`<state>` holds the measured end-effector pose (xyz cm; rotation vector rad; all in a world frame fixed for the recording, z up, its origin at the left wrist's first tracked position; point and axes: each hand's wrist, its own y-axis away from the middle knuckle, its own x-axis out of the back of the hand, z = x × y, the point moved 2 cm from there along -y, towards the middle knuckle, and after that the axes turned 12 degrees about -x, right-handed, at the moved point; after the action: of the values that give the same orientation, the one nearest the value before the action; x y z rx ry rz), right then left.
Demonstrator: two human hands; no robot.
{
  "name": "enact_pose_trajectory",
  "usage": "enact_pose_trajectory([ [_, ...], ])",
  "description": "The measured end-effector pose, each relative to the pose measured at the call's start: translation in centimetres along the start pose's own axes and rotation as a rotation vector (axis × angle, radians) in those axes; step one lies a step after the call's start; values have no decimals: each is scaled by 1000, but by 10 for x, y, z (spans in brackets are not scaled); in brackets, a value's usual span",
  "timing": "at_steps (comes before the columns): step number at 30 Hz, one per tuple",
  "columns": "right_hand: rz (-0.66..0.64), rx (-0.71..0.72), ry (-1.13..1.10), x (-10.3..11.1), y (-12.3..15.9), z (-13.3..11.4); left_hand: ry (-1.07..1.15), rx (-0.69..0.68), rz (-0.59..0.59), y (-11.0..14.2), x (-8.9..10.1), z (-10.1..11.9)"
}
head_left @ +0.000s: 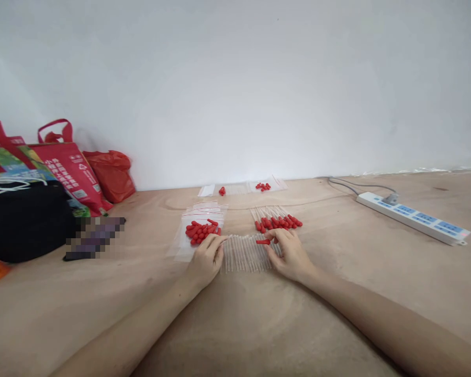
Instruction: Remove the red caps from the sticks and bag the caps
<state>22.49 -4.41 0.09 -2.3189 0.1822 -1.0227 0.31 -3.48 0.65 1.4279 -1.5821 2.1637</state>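
A row of clear glass tubes (245, 255) lies side by side on the wooden table between my hands. My left hand (209, 256) rests at the row's left end with fingers curled together; what they pinch, if anything, is hidden. Between the fingertips of my right hand (289, 254) is a red rubber bulb (263, 242), held sideways above the right part of the row. Just beyond my left hand, a heap of red rubber bulbs (200, 233) sits on clear zip bags (182, 248). Past my right hand lie several droppers (278, 222), tubes fitted with red bulbs.
Farther back are more bags with red bulbs (263, 186) and tubes (235, 189). A white power strip (412, 217) with a plugged-in cable lies right. At left stand red shopping bags (68, 173), a black bag (27, 222) and a blurred-out dark object (96, 238). A wall closes the back.
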Motion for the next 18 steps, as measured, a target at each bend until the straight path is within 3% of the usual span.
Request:
enact_pose_trajectory([
  [11, 31, -35, 47, 2, -1, 0, 144, -114, -112, -1, 5, 13],
  [18, -25, 80, -44, 0, 3, -15, 100, -174, -55, -9, 5, 20],
])
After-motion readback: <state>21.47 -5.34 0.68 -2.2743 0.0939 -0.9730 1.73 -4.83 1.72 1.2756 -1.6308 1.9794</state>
